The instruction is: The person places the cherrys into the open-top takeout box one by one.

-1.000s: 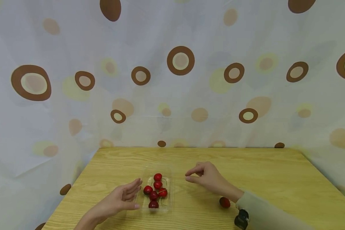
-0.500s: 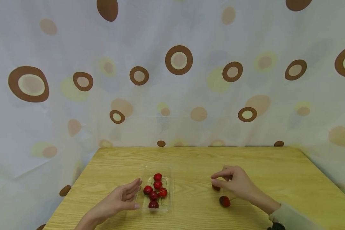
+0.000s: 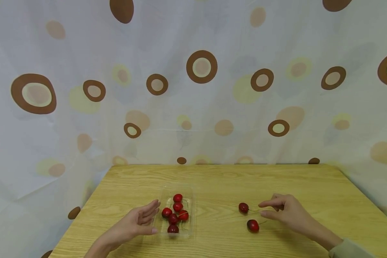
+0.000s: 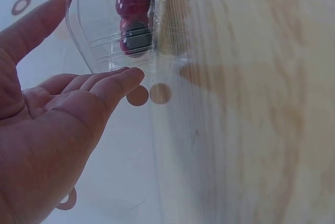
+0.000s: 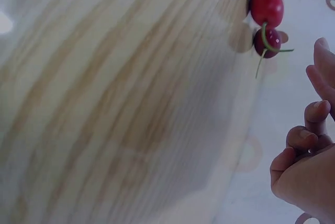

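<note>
A clear plastic container holds several red cherries with stems. My left hand lies along its left side, fingers straight and thumb spread, the fingertips touching or very near the clear wall. Two cherries lie on the table to the right of the container: a dark red cherry and, nearer me, another cherry. Just right of them hovers my right hand, thumb and index finger apart beside the stem tips, holding nothing. In the right wrist view, both cherries stand apart from the fingers.
The wooden table reaches back to a light curtain with brown and beige oval patterns, which also runs along both sides.
My right hand has moved right, away from the container, past a cherry that is now on the table beside the other one. My left hand has stayed at the container.
</note>
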Demonstrator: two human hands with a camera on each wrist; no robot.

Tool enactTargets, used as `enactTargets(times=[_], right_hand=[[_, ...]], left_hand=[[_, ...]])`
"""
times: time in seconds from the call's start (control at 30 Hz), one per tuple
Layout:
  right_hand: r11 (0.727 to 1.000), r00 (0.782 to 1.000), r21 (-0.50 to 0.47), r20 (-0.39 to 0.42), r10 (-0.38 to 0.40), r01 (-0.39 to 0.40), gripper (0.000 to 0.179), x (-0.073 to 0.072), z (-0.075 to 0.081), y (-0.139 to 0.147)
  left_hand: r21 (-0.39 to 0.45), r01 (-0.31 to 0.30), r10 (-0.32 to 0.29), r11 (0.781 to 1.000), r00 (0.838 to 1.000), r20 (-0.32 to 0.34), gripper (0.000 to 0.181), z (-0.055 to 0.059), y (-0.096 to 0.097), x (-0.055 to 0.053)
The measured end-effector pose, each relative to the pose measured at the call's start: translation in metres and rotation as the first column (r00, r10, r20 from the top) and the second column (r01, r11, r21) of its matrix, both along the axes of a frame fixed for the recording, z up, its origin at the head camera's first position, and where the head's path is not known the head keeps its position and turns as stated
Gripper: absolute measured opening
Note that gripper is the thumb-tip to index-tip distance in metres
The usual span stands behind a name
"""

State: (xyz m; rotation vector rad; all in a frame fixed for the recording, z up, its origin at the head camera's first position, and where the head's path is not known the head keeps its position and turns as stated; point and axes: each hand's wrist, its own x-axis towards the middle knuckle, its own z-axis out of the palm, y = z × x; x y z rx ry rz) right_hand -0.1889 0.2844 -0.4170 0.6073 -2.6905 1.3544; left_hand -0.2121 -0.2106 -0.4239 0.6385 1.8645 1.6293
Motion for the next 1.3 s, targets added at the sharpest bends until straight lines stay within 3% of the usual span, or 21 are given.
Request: enactTargets(times=[0.4, 0.73, 1.1, 1.3], right_hand=[[0.997, 0.999, 0.077, 0.029, 0.022, -0.024, 0.03, -0.025, -0.02, 0.006], [0.995, 0.997, 0.087, 0.058, 0.051, -0.056, 0.032, -0.03, -0.025, 0.003], [0.993, 0.998, 0.115, 0.067, 0.008, -0.016, 0.029, -0.037, -0.024, -0.002], [0.994, 0.998, 0.104, 0.064, 0.025, -0.031, 0.028, -0.04, -0.024, -0.004]], left_hand=[[-0.002, 0.0, 0.0, 1.0, 1.0, 0.006, 0.083, 0.0, 0.001, -0.001], [0.006, 0.009, -0.009, 1.0, 1.0, 0.008, 0.082, 0.002, 0.0, 0.0], [0.006, 0.007, -0.007, 1.0, 1.0, 0.016, 0.08, 0.005, -0.001, 0.003], [0.014, 0.013, -0.013, 1.0, 1.0, 0.01, 0.081, 0.005, -0.001, 0.003]])
